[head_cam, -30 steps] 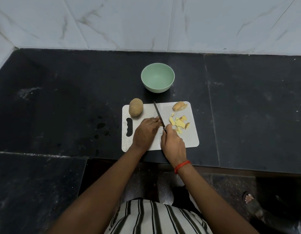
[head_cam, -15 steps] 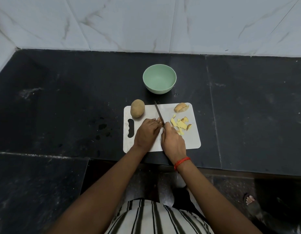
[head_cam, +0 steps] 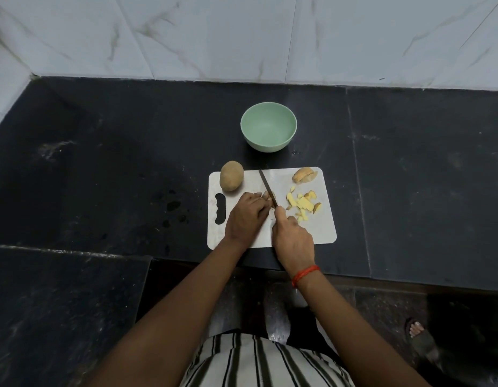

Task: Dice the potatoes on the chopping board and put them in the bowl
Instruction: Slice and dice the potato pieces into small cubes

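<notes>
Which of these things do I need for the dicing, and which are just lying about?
Job: chopping board, knife in right hand, slice under left hand, whole potato, potato chunk, cut pieces, bowl.
Lying about: wet spots, sandal.

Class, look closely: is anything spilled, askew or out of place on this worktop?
The whole brown potato overhangs the far-left corner of the white chopping board; dark wet-looking spots mark the black counter beside it.

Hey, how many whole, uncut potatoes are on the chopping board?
1. The whole potato sits at the far left corner of the chopping board. A cut potato chunk lies at its far right corner; the left hand may hide another piece.
</notes>
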Available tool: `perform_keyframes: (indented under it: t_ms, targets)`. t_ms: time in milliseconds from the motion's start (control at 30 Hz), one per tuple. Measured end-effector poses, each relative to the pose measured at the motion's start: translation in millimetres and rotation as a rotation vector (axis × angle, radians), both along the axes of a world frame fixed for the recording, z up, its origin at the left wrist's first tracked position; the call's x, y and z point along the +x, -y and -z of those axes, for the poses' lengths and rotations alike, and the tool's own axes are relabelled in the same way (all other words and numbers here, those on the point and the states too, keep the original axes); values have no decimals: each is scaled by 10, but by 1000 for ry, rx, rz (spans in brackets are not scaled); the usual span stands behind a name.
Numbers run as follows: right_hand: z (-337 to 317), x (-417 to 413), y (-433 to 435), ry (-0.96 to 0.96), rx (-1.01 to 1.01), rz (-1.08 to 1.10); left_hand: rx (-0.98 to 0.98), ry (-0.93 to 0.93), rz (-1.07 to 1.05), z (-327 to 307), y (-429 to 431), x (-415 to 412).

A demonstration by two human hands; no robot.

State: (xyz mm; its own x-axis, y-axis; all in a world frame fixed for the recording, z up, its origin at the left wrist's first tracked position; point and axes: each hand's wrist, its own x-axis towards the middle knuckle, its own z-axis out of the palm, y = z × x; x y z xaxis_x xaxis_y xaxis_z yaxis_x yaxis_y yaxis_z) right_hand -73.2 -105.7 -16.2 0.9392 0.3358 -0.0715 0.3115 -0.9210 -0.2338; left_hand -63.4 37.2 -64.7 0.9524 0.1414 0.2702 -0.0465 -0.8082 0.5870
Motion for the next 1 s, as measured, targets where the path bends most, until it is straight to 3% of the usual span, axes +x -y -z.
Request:
perform_keyframes:
  t_ms: [200, 500, 600, 733, 800, 1000]
  targets:
    - [71, -478, 301, -11, -46, 20, -14, 16, -10, -21, 12, -11]
    - [63, -751, 568, -25, 53, 43, -66, -36, -45, -145, 32, -33]
    - [47, -823, 665, -28, 204, 91, -98, -55, -79, -165, 35, -33]
    - [-47, -609, 658, 109, 452, 98, -352, -91, -89, -288, 63, -15]
    - [-115, -294, 602, 170, 535, 104, -378, -155, -52, -287, 44, 18]
    - [-11, 288, 695, 150, 620, 156, -107, -264, 39, -315, 26, 213]
